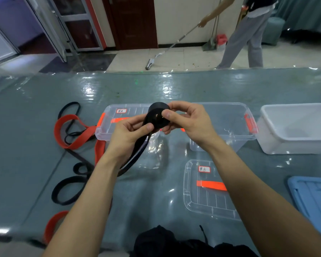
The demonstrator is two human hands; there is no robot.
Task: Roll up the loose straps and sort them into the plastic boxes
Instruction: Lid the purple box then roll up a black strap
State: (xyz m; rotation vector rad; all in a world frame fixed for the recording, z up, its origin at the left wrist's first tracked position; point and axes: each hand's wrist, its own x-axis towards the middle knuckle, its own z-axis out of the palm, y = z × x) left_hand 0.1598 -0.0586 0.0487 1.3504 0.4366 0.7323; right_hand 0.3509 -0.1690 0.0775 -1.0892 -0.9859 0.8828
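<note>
Right now the right hand (189,121) pinches a half-wound black roll (157,117) between thumb and fingers, held in the air above the table (174,86). The left hand (128,134), just beside it, grips the unwound tail (137,154) of the same strap, which hangs down and trails off to the left. So the rolling step looks under way, not finished. The next move, as I judge it, is to feed the tail round under tension, tuck the end, then drop the roll into 1 box. The open clear box (230,115) sits just behind the right hand, and a labelled clear lid (208,190) lies nearer. A lidded clear box (107,127) stands behind the left hand. An orange strap (72,130) and black loops (69,191) lie loose at the left.
</note>
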